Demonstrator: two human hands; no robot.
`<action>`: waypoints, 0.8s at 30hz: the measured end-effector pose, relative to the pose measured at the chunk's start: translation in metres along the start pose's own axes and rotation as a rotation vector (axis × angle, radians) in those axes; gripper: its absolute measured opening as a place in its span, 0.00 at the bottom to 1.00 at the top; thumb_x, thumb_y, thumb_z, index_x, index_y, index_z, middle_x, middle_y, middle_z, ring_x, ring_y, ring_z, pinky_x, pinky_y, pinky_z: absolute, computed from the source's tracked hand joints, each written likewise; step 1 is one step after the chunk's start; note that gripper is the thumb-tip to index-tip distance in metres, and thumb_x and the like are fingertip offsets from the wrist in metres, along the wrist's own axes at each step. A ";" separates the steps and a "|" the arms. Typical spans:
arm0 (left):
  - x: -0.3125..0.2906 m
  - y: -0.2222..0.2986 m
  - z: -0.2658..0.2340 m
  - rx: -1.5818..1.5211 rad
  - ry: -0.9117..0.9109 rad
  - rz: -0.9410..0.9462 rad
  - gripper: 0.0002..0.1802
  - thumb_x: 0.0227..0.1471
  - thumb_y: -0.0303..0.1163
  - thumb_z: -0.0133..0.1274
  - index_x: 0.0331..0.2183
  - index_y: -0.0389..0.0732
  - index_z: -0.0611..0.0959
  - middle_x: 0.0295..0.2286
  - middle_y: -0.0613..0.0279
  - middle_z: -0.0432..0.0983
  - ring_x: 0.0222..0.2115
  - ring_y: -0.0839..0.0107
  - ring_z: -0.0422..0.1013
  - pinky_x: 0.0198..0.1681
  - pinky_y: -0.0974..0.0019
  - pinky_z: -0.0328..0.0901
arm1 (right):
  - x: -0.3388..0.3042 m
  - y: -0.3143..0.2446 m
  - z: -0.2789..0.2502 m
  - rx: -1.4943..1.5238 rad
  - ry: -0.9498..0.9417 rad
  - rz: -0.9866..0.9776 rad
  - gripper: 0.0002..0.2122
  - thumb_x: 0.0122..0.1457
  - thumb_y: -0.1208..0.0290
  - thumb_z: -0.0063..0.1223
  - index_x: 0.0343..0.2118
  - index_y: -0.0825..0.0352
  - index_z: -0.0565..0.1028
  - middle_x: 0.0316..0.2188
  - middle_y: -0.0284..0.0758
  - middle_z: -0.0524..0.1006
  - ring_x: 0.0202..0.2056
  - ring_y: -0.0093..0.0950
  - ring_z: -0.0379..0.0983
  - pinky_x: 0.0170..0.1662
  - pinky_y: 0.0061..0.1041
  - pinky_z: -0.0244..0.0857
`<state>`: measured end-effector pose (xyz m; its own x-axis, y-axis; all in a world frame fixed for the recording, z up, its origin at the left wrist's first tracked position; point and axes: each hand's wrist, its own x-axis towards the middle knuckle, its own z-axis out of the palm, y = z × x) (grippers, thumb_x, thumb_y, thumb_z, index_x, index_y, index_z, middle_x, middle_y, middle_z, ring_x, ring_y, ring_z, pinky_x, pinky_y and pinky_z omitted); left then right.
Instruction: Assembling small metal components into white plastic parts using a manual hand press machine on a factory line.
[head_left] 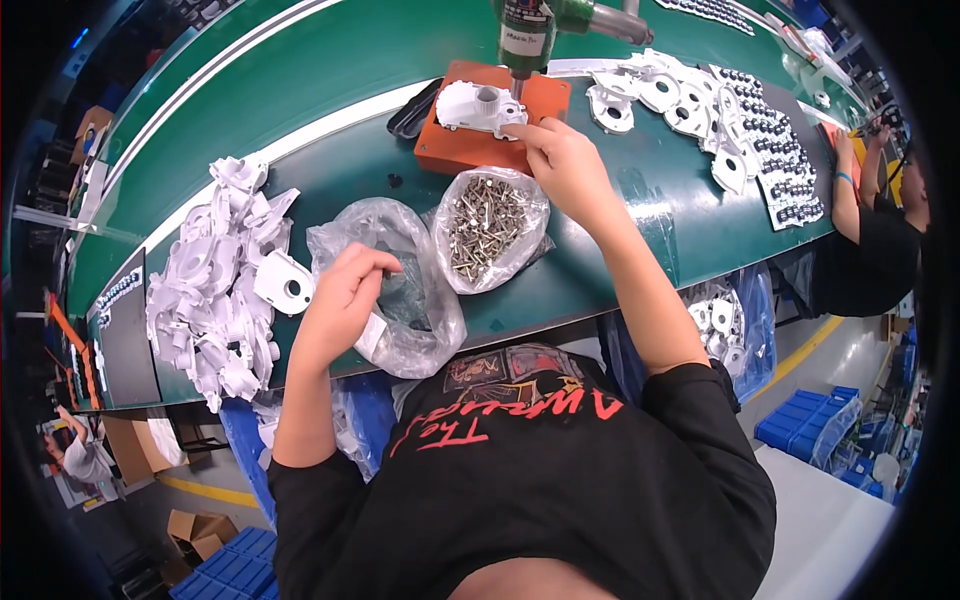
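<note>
My right hand (568, 172) reaches to a white plastic housing (470, 108) and grips its right end with the fingertips. The housing lies on an orange fixture block (440, 150). Above its right end points the bit of a green power screwdriver (527, 38). My left hand (345, 305) is over the left rim of a clear plastic bag (440, 335), fingers curled and pressed together; whatever they hold is hidden. Dark contents, too unclear to name, show inside that bag. Beside it stands another clear bag full of metal screws (487, 225).
White plastic parts (215, 290) are heaped at the left of the green bench. More housings (685, 105) lie at the right, beside rows of black-topped pieces (785, 150). A black tray (412, 110) touches the fixture's left. Another person (865, 250) works at the far right.
</note>
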<state>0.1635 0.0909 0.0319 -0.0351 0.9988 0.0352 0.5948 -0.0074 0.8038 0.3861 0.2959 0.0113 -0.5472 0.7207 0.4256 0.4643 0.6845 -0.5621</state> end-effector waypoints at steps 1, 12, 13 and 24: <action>0.002 0.000 0.000 -0.156 0.018 -0.077 0.06 0.53 0.24 0.45 0.33 0.35 0.77 0.25 0.64 0.67 0.25 0.74 0.66 0.30 0.73 0.60 | -0.001 -0.002 0.001 -0.031 0.006 0.011 0.13 0.52 0.79 0.45 0.39 0.62 0.77 0.26 0.39 0.71 0.28 0.36 0.69 0.34 0.31 0.64; 0.079 0.003 -0.005 -0.679 0.382 0.052 0.09 0.51 0.25 0.52 0.35 0.32 0.72 0.28 0.58 0.73 0.27 0.75 0.70 0.32 0.75 0.65 | 0.003 0.000 0.006 -0.134 0.016 0.043 0.12 0.50 0.76 0.46 0.38 0.61 0.78 0.27 0.39 0.72 0.31 0.38 0.71 0.36 0.34 0.65; 0.090 0.002 -0.004 -0.680 0.382 0.054 0.09 0.51 0.25 0.52 0.35 0.32 0.72 0.28 0.58 0.73 0.27 0.75 0.70 0.32 0.75 0.65 | 0.003 0.000 0.007 -0.128 0.027 0.034 0.12 0.50 0.76 0.46 0.38 0.61 0.78 0.27 0.40 0.72 0.31 0.39 0.71 0.36 0.35 0.66; 0.211 0.017 -0.005 -0.161 0.024 0.029 0.09 0.50 0.34 0.54 0.30 0.37 0.81 0.22 0.71 0.73 0.25 0.82 0.66 0.29 0.78 0.59 | 0.004 0.010 0.005 -0.162 0.042 -0.011 0.12 0.51 0.77 0.47 0.39 0.62 0.77 0.27 0.40 0.73 0.29 0.37 0.72 0.35 0.32 0.67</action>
<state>0.1623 0.3017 0.0555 -0.0403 0.9966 0.0719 0.4597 -0.0455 0.8869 0.3847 0.3049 0.0036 -0.5252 0.7145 0.4622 0.5662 0.6989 -0.4370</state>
